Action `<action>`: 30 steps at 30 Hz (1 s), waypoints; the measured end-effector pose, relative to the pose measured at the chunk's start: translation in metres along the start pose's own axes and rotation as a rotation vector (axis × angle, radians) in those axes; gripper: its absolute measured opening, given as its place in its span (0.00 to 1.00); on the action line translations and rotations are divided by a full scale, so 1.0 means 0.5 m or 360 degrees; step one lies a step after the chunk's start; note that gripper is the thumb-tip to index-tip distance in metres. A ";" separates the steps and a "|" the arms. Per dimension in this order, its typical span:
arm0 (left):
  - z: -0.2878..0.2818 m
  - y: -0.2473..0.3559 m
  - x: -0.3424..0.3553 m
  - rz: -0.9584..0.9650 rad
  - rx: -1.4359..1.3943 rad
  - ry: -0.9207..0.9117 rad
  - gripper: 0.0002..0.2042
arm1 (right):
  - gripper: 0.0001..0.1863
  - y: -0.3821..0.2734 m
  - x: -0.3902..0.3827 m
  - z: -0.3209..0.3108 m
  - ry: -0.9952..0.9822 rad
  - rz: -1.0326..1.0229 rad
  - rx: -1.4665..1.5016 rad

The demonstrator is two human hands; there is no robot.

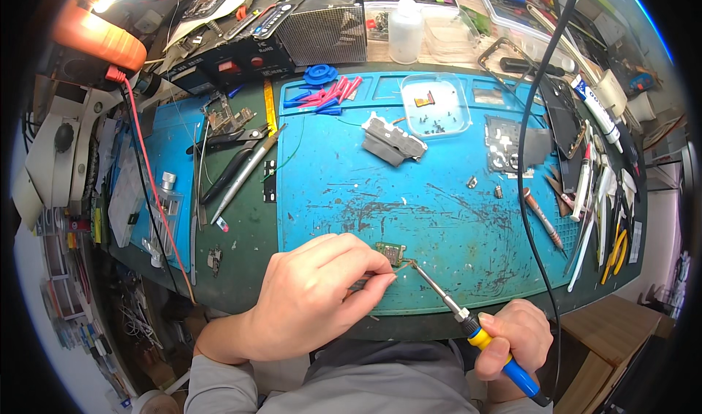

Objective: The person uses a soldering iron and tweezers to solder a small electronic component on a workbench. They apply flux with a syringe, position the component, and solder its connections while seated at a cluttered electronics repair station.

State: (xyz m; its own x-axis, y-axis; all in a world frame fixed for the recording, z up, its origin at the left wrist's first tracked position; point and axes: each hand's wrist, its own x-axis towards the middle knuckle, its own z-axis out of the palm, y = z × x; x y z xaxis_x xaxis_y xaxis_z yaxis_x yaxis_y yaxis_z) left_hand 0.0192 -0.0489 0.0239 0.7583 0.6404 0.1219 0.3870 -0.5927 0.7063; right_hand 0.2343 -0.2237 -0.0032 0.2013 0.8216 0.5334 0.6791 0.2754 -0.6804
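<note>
My right hand (521, 335) is closed around the yellow and blue handle of a soldering iron (442, 294). The iron slants up to the left, and its tip is at the right edge of a small green circuit board (391, 252). That board lies on the blue work mat (344, 187) near its front edge. Just left of the tip, my left hand (311, 291) pinches a thin copper-coloured strand (404, 267), whose far end comes close to the tip. Whether strand and tip touch is too small to tell. My left fingers hide most of what is between them.
A clear plastic box (457, 124) with tiny screws stands at the back of the mat, beside a grey metal shield piece (393, 143). A black cable (528, 217) hangs down on the right. Tweezers and pliers (616, 253) lie far right; a red lead (155, 195) crosses the left side.
</note>
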 end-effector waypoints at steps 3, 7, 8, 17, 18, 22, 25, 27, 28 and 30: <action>0.000 0.000 0.000 -0.0018 -0.0051 0.0005 0.07 | 0.10 0.001 -0.012 0.002 0.0099 0.0057 0.0021; -0.001 0.000 -0.004 -0.0072 -0.0192 0.0043 0.07 | 0.17 -0.001 -0.023 0.005 0.0298 0.0252 0.0122; -0.002 0.000 -0.006 -0.0091 -0.0206 0.0045 0.07 | 0.18 -0.003 -0.023 0.004 0.0312 0.0314 0.0143; 0.007 -0.001 -0.004 -0.0040 -0.0106 0.0055 0.07 | 0.22 0.001 -0.012 0.003 0.0105 0.0102 0.0082; 0.008 -0.001 -0.003 -0.0028 -0.0083 0.0058 0.07 | 0.23 0.002 -0.013 0.005 0.0098 0.0079 0.0062; 0.008 0.001 0.000 -0.0033 -0.0042 0.0054 0.07 | 0.17 0.001 -0.012 -0.002 0.0010 0.0092 0.0135; 0.006 0.005 0.001 -0.0052 -0.0028 0.0041 0.07 | 0.14 0.000 -0.013 -0.003 0.0025 0.0073 0.0121; 0.007 0.002 0.000 -0.0040 -0.0041 0.0062 0.07 | 0.12 0.000 -0.014 -0.002 0.0031 0.0068 0.0122; 0.007 0.001 -0.001 -0.0035 -0.0047 0.0072 0.07 | 0.12 0.000 -0.013 -0.002 0.0031 0.0069 0.0127; 0.007 0.002 0.000 -0.0039 -0.0030 0.0058 0.07 | 0.12 0.001 -0.012 -0.002 0.0032 0.0062 0.0125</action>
State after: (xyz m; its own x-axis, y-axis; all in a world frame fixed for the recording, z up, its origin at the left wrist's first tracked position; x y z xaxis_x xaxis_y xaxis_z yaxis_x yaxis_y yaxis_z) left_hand 0.0213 -0.0513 0.0223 0.7291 0.6721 0.1293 0.3951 -0.5676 0.7223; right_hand 0.2340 -0.2290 -0.0063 0.2409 0.8225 0.5153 0.6135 0.2824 -0.7375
